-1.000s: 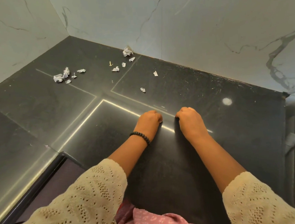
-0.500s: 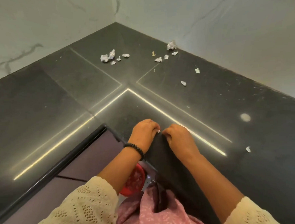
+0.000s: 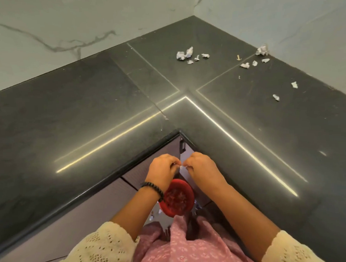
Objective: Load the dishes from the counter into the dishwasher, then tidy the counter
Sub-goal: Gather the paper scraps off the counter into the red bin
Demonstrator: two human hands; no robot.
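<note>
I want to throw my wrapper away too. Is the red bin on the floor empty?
Not empty. The red bin below the hands shows crumpled scraps inside, though how full it is cannot be told.

Single head-worn view, wide-angle — looks forward and steeply down from above the inner corner of the L-shaped counter (image 3: 107, 106). Faces the back corner where the two walls (image 3: 64, 26) meet. Near range: own forearms and sleeves fill the bottom edge. No second view — nothing shared.
</note>
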